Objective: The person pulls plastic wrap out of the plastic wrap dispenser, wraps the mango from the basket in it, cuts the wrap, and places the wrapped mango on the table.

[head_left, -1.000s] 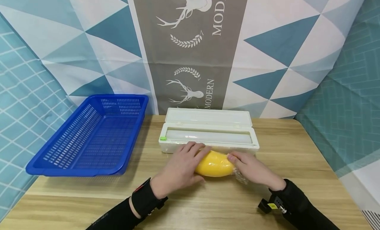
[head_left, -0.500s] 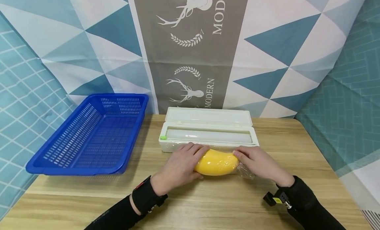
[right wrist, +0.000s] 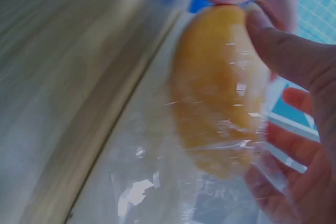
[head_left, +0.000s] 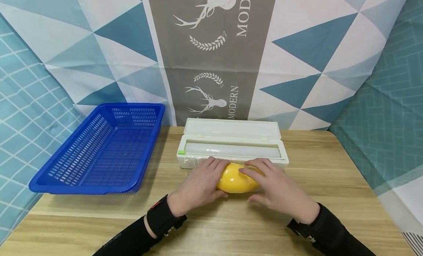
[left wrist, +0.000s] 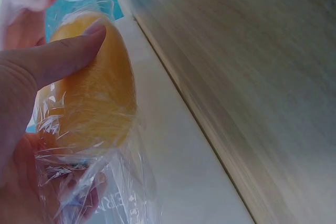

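A smooth yellow mango (head_left: pixel 236 179), wrapped in clear cling film (right wrist: pixel 226 124), is held just in front of a white cling film dispenser (head_left: pixel 198 161). My left hand (head_left: pixel 199 182) grips its left end, thumb (left wrist: pixel 79 53) on the near side and fingers over the far side. From the right, my right hand (head_left: pixel 281 190) holds it with fingers over the top and thumb below; the right wrist view shows that thumb (right wrist: pixel 262 24) against the fruit. Loose film trails from the mango towards the dispenser in both wrist views. Some fingertips are hidden behind the fruit.
The dispenser's lid (head_left: pixel 231 128) is open, with a white roll (head_left: pixel 231 150) inside and a green slider (head_left: pixel 181 152) at the left. On the left of the wooden table (head_left: pixel 211 230) lies a blue plastic basket (head_left: pixel 150 149). A patterned cloth (head_left: pixel 214 76) hangs behind.
My right hand has let go of the gathered film at the mango's right end, swung out right, then come back left over the fruit. My left hand has stayed on the left end.
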The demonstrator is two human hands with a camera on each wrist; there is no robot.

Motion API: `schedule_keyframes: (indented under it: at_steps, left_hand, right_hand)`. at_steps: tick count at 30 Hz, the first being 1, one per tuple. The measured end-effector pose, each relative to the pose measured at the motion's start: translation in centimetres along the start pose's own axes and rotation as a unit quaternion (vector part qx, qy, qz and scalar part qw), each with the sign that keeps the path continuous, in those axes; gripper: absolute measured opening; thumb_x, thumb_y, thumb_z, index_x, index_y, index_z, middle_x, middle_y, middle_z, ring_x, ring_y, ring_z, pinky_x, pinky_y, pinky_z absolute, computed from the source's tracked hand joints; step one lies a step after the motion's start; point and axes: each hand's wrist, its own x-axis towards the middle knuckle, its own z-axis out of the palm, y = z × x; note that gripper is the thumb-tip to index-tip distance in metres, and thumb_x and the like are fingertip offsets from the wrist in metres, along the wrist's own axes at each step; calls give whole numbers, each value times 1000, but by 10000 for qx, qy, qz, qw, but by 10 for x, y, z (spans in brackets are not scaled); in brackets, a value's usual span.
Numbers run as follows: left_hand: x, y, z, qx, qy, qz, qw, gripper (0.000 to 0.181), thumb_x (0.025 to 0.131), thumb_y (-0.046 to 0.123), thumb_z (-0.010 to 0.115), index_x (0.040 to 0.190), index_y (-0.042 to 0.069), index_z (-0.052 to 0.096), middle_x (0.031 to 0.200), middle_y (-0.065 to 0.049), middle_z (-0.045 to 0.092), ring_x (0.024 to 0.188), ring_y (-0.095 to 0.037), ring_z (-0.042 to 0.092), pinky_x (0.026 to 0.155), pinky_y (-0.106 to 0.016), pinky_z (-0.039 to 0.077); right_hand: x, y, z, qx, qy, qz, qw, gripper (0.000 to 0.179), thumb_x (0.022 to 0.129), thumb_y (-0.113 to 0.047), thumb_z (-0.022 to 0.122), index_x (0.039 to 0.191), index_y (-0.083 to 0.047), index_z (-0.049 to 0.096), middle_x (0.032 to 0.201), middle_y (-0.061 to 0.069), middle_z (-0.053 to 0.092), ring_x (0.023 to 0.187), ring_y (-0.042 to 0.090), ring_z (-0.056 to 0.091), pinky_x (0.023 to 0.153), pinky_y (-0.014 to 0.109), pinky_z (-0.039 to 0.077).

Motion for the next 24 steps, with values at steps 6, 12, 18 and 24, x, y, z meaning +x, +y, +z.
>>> schedule_keyframes:
  at_steps: [6, 12, 18, 24]
  left_hand:
    - [1, -1, -1, -131, 17, -23, 9999, 87, 67, 55, 73, 132, 9, 39, 122, -2, 50, 102, -15, 40, 93, -29, 34]
    - [1, -2, -2, -328, 96, -102, 9994, 89, 65, 57, 73, 133, 10, 39, 129, -4, 44, 102, -15, 45, 91, -30, 37]
    - [0, -4, -4, -556, 246, -187, 9980, 91, 61, 57, 75, 130, 10, 39, 119, -2, 41, 86, -12, 47, 77, -28, 44]
    - [1, -5, -6, -325, 350, -91, 9988, 79, 63, 56, 75, 122, 11, 44, 110, 1, 44, 91, -14, 41, 79, -26, 40]
  right_hand:
    - [-1, 8, 8, -294, -119, -152, 9994, 79, 66, -35, 80, 135, -23, 44, 129, 0, 45, 115, 17, 39, 93, 35, 38]
    - [-1, 13, 9, -213, 102, -254, 9994, 71, 69, -31, 78, 132, -18, 47, 125, 0, 49, 111, 17, 44, 91, 33, 40]
    - [-1, 15, 10, -47, 140, -109, 9998, 67, 69, -32, 78, 128, -19, 49, 124, 2, 48, 110, 16, 45, 90, 32, 42]
    - [-2, 17, 12, 100, 322, -6, 9994, 60, 69, -34, 78, 123, -20, 53, 118, 3, 45, 102, 14, 45, 84, 30, 44]
